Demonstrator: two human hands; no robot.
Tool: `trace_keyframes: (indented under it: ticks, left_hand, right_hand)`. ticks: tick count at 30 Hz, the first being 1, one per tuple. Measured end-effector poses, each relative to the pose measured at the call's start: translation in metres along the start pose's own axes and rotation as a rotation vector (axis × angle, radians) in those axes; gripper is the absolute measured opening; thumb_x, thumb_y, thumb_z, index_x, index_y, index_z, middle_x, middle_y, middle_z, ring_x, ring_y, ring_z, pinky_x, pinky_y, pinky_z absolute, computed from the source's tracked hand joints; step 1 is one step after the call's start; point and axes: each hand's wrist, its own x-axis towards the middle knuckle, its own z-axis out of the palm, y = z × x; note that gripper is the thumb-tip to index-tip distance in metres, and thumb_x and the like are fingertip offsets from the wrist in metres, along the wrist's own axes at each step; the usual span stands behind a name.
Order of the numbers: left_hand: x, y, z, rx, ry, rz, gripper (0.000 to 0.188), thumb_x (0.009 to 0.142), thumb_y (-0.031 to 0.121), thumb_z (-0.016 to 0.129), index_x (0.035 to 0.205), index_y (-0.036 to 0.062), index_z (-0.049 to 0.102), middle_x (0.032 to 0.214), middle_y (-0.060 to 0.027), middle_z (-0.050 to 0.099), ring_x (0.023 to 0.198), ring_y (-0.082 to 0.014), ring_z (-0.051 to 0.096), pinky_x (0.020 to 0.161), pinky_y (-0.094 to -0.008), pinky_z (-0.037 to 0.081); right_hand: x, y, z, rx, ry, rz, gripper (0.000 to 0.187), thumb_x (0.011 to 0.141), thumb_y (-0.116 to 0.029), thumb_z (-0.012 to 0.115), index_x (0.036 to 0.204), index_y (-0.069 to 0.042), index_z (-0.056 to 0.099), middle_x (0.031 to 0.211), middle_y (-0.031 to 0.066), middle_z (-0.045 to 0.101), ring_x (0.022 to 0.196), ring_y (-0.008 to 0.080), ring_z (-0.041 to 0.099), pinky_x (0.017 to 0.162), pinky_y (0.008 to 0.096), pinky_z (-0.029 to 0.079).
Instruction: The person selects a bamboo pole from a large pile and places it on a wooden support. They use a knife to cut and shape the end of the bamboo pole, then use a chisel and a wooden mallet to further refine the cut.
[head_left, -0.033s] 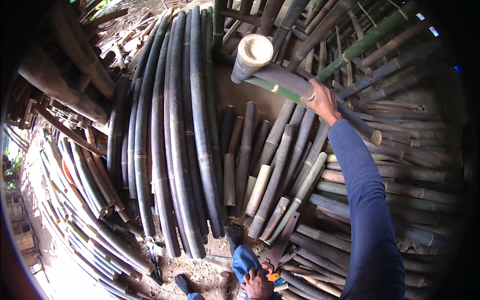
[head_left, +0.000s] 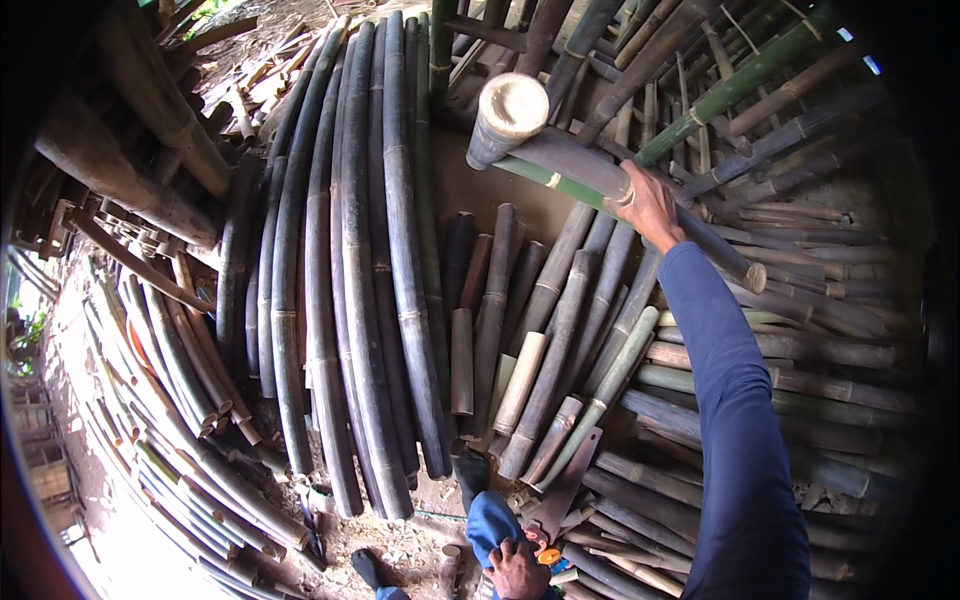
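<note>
Where right hand [head_left: 650,205] grips, bamboo pole [head_left: 572,160] runs dark — round, jointed.

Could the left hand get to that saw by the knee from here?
Probably yes: the left hand rests on the knee, seemingly holding nothing, and the saw is close by, ahead and to the right, with nothing obvious blocking the way.
</note>
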Motion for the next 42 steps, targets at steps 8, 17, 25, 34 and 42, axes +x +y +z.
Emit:
trace_keyframes:
  ticks: [8, 17, 25, 34, 42]
  left_hand:
    - [0.019, 0.014, -0.002, -0.006, -0.032, -0.041, 0.043, 0.074, 0.033, 0.071, 0.113, 0.0148, 0.068, 0.13, -0.0071, 0.055, 0.125, -0.0351, 0.048, 0.096, -0.0609, 0.042]
    - [0.033, 0.02, -0.005, -0.02, -0.054, -0.067, 0.044, 0.073, 0.033, 0.072, 0.113, 0.0149, 0.068, 0.13, -0.0071, 0.055, 0.125, -0.0351, 0.048, 0.097, -0.06, 0.042]
    - [0.031, 0.019, -0.008, -0.024, -0.073, -0.077, 0.045, 0.072, 0.033, 0.073, 0.113, 0.015, 0.068, 0.13, -0.0072, 0.055, 0.125, -0.0352, 0.048, 0.098, -0.0592, 0.042]
    - [0.022, 0.011, -0.009, -0.012, -0.072, -0.066, 0.046, 0.071, 0.033, 0.074, 0.113, 0.0151, 0.068, 0.13, -0.0072, 0.055, 0.125, -0.0353, 0.047, 0.099, -0.0584, 0.043]
    - [0.003, -0.002, -0.004, -0.025, -0.081, -0.049, 0.049, 0.07, 0.032, 0.075, 0.115, 0.0151, 0.068, 0.132, -0.0072, 0.054, 0.127, -0.0361, 0.047, 0.101, -0.0562, 0.043]
  right_hand:
    - [0.026, 0.011, 0.049, -0.135, -0.044, -0.01, 0.055, 0.071, -0.009, 0.08, 0.12, -0.012, 0.055, 0.118, 0.0139, 0.065, 0.114, 0.0372, 0.06, 0.097, 0.0501, 0.048]
    - [0.105, 0.003, 0.038, -0.472, -0.067, 0.129, 0.06, 0.075, -0.025, 0.081, 0.129, -0.016, 0.055, 0.134, 0.0086, 0.051, 0.129, 0.0313, 0.049, 0.101, 0.0554, 0.043]
    - [0.016, -0.047, 0.108, -0.108, -0.311, -0.052, 0.046, 0.082, -0.017, 0.07, 0.123, -0.009, 0.053, 0.131, 0.017, 0.049, 0.123, 0.0399, 0.05, 0.096, 0.0556, 0.048]
    - [-0.259, -0.142, 0.108, 0.424, -1.0, 0.044, 0.049, 0.089, -0.021, 0.063, 0.132, 0.002, 0.056, 0.127, 0.0223, 0.061, 0.112, 0.0375, 0.064, 0.097, 0.0447, 0.053]
    - [-0.455, -0.174, 0.104, 0.729, -1.072, 0.294, 0.036, 0.085, -0.027, 0.073, 0.112, -0.005, 0.065, 0.091, 0.0136, 0.073, 0.081, 0.0291, 0.072, 0.071, 0.0418, 0.056]
